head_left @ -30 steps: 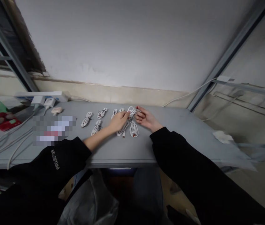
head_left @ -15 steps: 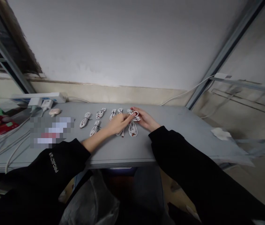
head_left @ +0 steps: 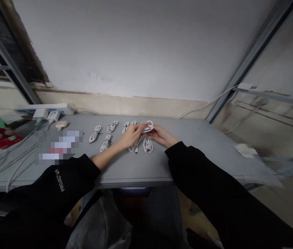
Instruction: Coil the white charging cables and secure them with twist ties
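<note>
A coiled white cable (head_left: 148,127) with a dark tie is held above the grey table (head_left: 198,152). My left hand (head_left: 132,135) pinches its left end between thumb and fingers. On its right side, my right hand (head_left: 161,135) has its fingers closed on the same coil. Just below the hands lie a white coil with an orange-brown part (head_left: 147,144) and another white cable (head_left: 134,147), partly covered by my left hand. Further left are more tied white coils, among them one at the far left (head_left: 95,134), one behind (head_left: 112,126) and one nearer (head_left: 106,143).
A white power strip (head_left: 67,108) with plugged-in adapters stands at the back left. Near it lie a pinkish plug (head_left: 62,125), a red and green package (head_left: 0,133), loose cables and a blurred-out item (head_left: 58,147). A white crumpled piece (head_left: 245,150) is at the right.
The coil between my hands has turned and now lies more sideways, with its loops and tie showing. My left thumb has moved slightly left along it. The view has shifted slightly.
</note>
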A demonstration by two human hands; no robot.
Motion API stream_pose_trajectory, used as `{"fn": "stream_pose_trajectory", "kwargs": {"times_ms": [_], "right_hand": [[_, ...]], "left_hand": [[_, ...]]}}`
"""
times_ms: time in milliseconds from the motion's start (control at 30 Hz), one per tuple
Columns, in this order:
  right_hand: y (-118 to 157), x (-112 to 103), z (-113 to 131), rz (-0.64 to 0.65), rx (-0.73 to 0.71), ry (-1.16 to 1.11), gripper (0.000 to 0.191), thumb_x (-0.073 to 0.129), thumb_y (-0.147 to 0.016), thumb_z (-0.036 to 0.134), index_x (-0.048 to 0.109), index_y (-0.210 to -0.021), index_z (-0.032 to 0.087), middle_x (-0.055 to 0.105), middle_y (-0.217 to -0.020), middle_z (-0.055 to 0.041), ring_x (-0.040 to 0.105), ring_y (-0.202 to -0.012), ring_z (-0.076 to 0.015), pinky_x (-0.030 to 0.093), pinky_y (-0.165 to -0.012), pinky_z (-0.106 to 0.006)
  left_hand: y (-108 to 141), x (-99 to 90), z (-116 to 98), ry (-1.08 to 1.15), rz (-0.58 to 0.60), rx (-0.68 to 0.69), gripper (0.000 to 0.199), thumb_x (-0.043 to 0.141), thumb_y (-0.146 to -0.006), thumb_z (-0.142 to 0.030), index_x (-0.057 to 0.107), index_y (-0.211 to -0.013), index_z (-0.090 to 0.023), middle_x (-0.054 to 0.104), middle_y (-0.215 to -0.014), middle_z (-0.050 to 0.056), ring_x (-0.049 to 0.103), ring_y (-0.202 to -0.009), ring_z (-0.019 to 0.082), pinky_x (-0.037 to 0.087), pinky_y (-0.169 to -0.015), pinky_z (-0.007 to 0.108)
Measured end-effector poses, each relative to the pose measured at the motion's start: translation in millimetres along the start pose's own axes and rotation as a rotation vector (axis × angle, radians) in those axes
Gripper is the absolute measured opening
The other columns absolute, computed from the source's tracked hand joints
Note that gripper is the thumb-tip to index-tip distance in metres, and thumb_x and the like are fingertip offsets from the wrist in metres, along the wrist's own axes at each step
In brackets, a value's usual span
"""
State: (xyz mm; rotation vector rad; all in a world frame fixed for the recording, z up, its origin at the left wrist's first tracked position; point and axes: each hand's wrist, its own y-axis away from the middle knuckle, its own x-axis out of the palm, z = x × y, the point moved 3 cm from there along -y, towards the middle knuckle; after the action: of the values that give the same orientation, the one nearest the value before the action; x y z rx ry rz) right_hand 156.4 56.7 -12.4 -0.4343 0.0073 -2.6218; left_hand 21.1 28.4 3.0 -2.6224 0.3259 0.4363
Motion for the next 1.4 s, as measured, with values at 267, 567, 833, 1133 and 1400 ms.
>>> {"fn": "stream_pose_trajectory", "kwargs": {"times_ms": [267,567,833,1133,1400], "right_hand": [[0,1,0,-0.062,-0.046,0.006,0.023,0.073,-0.066,0.032,0.053,-0.069,0.019,0.038,-0.054,0.0074,0.030,-0.046,-0.0058,0.015,-0.042,-0.022],[-2,-2,0,-0.146,-0.072,0.011,0.024,0.072,-0.066,0.031,0.051,-0.064,0.019,0.038,-0.053,0.0082,0.028,-0.044,-0.0039,0.014,-0.042,-0.023],[2,3,2,-0.104,-0.023,-0.005,0.020,0.070,-0.066,0.029,0.053,-0.064,0.018,0.038,-0.052,0.0085,0.027,-0.044,-0.0042,0.014,-0.043,-0.025],[4,6,4,-0.100,-0.020,0.052,0.024,0.070,-0.068,0.039,0.060,-0.072,0.018,0.050,-0.059,0.0057,0.034,-0.043,-0.0048,0.015,-0.041,-0.024],[3,7,1,-0.257,-0.442,0.528,0.023,0.074,-0.069,0.038,0.064,-0.078,0.020,0.062,-0.072,0.0007,0.045,-0.056,-0.0090,0.035,-0.055,-0.025]], "left_hand": [[4,-2.6,-5,0.066,-0.046,-0.065,0.032,0.060,-0.085,-0.044,0.047,-0.100,-0.019,0.038,-0.051,-0.010,0.032,-0.043,0.007,0.020,-0.045,0.021],[3,-5.3,-10,-0.118,-0.048,0.139,0.035,0.058,-0.087,-0.036,0.050,-0.114,-0.016,0.065,-0.102,0.008,0.059,-0.090,0.017,0.043,-0.082,0.029],[1,-7.0,-3,-0.218,-0.038,0.075,0.020,0.044,-0.093,-0.032,0.056,-0.094,-0.016,0.060,-0.078,0.001,0.053,-0.076,0.015,0.041,-0.073,0.026],[0,-12.1,-13,-0.080,-0.121,-0.038,0.018,0.046,-0.090,-0.025,0.056,-0.078,-0.016,0.048,-0.061,-0.004,0.043,-0.061,0.011,0.035,-0.061,0.023],[-4,-13.0,-10,0.261,-0.086,-0.341,0.027,0.045,-0.094,-0.026,0.044,-0.068,-0.018,0.032,-0.049,-0.008,0.027,-0.039,0.006,0.020,-0.044,0.023]]}}
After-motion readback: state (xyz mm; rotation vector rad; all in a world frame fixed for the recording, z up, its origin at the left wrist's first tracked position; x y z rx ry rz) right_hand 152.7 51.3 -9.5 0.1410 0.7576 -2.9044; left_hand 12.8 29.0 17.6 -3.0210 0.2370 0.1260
